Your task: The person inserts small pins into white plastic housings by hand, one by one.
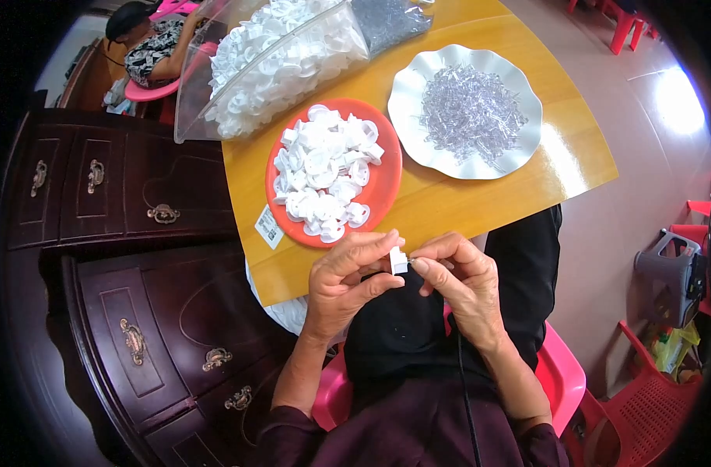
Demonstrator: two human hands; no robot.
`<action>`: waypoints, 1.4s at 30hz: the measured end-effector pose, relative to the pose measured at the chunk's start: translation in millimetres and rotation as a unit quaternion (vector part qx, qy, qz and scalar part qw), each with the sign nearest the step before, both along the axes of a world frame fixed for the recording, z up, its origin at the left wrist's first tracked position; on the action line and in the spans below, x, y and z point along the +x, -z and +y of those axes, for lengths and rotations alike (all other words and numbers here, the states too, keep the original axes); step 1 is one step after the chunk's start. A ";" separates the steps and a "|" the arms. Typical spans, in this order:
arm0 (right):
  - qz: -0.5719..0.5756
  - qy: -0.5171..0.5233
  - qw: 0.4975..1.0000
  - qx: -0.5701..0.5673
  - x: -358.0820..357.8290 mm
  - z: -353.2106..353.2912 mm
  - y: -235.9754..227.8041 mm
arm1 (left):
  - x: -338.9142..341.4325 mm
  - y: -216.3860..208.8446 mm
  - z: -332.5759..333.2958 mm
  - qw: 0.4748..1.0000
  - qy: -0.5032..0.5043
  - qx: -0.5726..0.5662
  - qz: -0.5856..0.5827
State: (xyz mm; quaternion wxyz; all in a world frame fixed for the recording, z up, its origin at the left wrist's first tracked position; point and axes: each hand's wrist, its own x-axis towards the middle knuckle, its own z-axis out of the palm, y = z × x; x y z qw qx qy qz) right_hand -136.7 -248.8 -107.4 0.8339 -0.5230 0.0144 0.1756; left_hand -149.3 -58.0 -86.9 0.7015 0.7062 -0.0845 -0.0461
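Observation:
Just off the table's near edge, my left hand [346,274] pinches a small white plastic piece [398,261] between thumb and fingers. Close against its right side is my right hand [458,279], thumb and forefinger pressed together on a tiny thin part that meets the white piece; it is too small to name. Beyond my hands, an orange-red plate [388,184] carries a heap of white plastic pieces [324,167]. To its right, a white scalloped dish [527,97] holds a pile of small clear slender parts [474,113].
A large clear bag [278,66] of white pieces and a bag of clear parts [390,23] lie at the table's [589,152] far side. Dark wooden cabinets [114,187] stand left. Another person [149,47] sits far left. Red chairs [655,405] and a grey stool [667,272] are right.

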 end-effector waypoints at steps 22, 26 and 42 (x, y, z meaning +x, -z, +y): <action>-0.380 0.106 0.714 -0.578 69.6 -31.2 -18.9 | 165.9 -86.7 58.3 0.836 -0.224 0.355 -0.354; -0.370 0.091 0.700 -0.604 74.4 -25.5 -21.2 | 206.4 -88.6 94.8 0.816 -0.244 0.402 -0.338; -0.354 0.034 0.681 -0.640 80.5 -26.2 -25.4 | 107.3 -22.0 19.2 0.782 -0.034 0.524 -0.336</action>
